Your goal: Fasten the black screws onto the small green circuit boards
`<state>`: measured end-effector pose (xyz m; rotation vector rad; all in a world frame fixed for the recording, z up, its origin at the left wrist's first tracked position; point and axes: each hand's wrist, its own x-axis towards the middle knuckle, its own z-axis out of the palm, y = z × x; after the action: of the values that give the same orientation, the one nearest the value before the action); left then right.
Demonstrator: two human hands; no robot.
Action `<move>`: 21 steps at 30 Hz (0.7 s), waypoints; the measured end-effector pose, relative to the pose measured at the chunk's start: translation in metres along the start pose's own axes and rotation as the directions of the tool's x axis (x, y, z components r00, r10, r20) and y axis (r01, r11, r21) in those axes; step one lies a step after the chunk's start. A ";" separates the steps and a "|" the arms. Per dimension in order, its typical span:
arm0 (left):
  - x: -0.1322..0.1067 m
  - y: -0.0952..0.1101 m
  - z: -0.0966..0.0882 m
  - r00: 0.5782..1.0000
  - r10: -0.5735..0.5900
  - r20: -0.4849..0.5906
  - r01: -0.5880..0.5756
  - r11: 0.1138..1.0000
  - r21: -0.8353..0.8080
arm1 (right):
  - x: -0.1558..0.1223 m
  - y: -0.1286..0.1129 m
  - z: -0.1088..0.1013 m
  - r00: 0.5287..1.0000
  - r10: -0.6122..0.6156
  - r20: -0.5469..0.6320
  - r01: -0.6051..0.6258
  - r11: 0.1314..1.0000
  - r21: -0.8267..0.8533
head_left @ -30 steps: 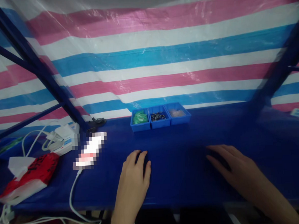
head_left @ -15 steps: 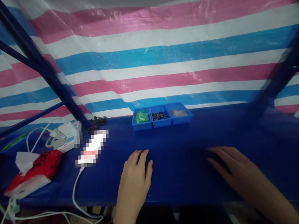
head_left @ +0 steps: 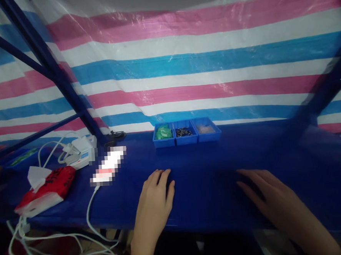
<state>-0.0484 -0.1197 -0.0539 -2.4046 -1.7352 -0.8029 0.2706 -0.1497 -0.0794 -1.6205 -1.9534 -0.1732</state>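
Observation:
My left hand (head_left: pixel 155 197) lies flat on the blue table (head_left: pixel 207 167), palm down, fingers stretched forward and together, holding nothing. My right hand (head_left: pixel 267 192) rests on the table to the right, fingers spread and pointing left and forward, also with nothing in it. Three small blue bins (head_left: pixel 186 132) stand in a row at the back of the table, beyond both hands: the left one holds green pieces, the middle one small dark parts, the right one pale parts.
A blurred white device (head_left: pixel 107 166) with a white cable (head_left: pixel 91 209) lies left of my left hand. Farther left are a red tissue pack (head_left: pixel 47 189) and a white power strip (head_left: pixel 79 154) with plugs. A striped tarp (head_left: pixel 184 65) hangs behind; blue frame bars (head_left: pixel 57 76) cross at left.
Both hands stay flat on the table. The view has shifted slightly, so everything on the table sits a little further right in the picture.

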 end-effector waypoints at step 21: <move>0.003 -0.003 0.005 0.998 0.057 0.042 -0.059 0.997 0.048 | 0.007 0.010 0.004 0.979 -0.183 0.094 0.185 0.983 -0.012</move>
<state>-0.0488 -0.1140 -0.0580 -2.4432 -1.6703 -0.7010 0.2776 -0.1395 -0.0822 -1.4831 -2.1801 -0.1949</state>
